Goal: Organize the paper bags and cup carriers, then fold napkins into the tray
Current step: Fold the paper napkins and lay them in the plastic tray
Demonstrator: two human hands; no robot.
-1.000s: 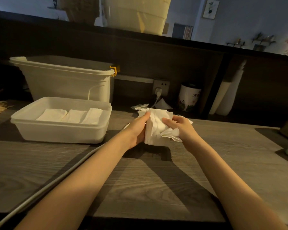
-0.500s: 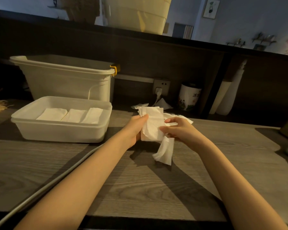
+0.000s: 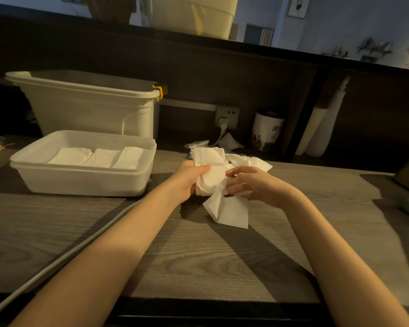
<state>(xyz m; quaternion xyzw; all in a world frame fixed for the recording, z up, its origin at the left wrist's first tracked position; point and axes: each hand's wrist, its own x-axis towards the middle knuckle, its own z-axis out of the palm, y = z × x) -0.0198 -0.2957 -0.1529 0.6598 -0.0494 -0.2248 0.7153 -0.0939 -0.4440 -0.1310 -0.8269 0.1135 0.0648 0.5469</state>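
Note:
My left hand (image 3: pixel 188 179) grips a bunch of white napkins (image 3: pixel 210 171) above the wooden counter. My right hand (image 3: pixel 250 185) pinches one napkin (image 3: pixel 229 212) that hangs down from the bunch, partly unfolded. To the left stands a shallow white tray (image 3: pixel 85 179) with three folded napkins (image 3: pixel 97 158) lying side by side in it. More loose napkins (image 3: pixel 257 162) lie on the counter just behind my right hand.
A tall white bin (image 3: pixel 87 105) with a yellow clip stands behind the tray. A wall socket (image 3: pixel 227 116) with a plug, a printed canister (image 3: pixel 267 131) and white rolls (image 3: pixel 321 131) line the back. A grey cable (image 3: pixel 64 258) crosses the counter at lower left.
My right hand has drawn one napkin out of the bunch; it now hangs lower and more spread out. The left hand has kept its hold on the bunch.

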